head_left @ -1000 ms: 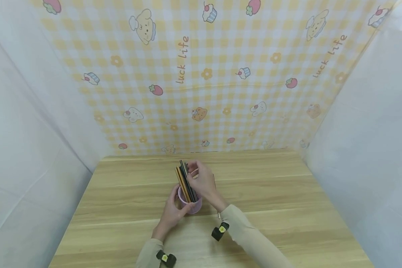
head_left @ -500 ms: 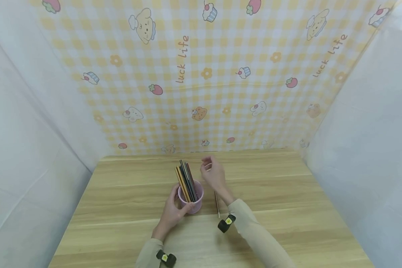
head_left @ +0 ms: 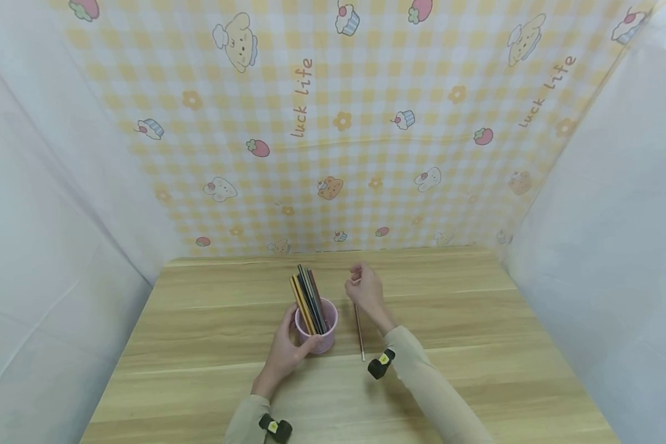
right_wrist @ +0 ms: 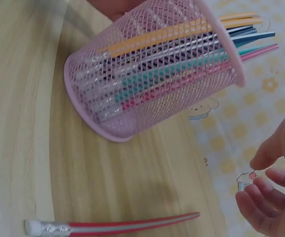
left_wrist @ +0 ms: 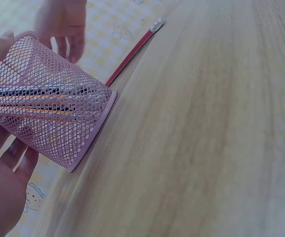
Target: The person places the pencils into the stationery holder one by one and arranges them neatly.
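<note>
My left hand (head_left: 282, 354) grips a pink mesh pencil cup (head_left: 325, 343) from its left side, thumb at the front and fingers behind. Several pencils (right_wrist: 246, 38) in orange, dark, green and red lean inside the cup, which stands upright on the table. To the right of it my right hand (head_left: 367, 295) hovers above the table with loosely bent fingers, thumb and fingertips apart, nothing between them. Beneath that hand a red-and-grey pencil (right_wrist: 127, 227) with a white eraser lies on the wood; its eraser end points toward me, and the hand hides its far tip in the head view.
The wooden table (head_left: 211, 345) reaches back to a yellow checked cloth wall (head_left: 333, 160) printed with cartoons. White sheets (head_left: 50, 246) enclose the left and right sides. A small black camera (head_left: 381, 364) is strapped to each wrist.
My right hand has drawn away from the pencils in the cup and moved right, over the loose pencil. The left hand and cup have stayed in place.
</note>
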Tool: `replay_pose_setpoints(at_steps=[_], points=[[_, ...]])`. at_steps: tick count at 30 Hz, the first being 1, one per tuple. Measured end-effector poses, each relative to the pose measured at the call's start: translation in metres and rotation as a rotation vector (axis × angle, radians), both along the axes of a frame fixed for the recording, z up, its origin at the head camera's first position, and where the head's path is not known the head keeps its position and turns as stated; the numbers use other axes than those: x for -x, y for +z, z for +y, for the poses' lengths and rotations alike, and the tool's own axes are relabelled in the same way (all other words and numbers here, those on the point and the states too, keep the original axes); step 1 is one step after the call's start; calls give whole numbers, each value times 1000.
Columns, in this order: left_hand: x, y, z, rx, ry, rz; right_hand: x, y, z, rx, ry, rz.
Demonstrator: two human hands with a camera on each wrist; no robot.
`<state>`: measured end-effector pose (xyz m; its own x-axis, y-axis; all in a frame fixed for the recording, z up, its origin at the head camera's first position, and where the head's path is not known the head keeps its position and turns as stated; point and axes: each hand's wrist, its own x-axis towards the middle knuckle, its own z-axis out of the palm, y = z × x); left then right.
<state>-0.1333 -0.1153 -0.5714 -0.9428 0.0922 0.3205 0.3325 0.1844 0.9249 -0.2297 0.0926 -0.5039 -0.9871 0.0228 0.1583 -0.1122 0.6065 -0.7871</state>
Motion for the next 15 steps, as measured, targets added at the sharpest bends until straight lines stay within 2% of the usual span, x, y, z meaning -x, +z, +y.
replay_pose_setpoints(at_steps=[7,15], points=[[-1,1,0,10,-3,-5,-2,-13,9,-97,7,-142],[0,0,0,20,4,-11,-2,-29,13,-197,38,-222]])
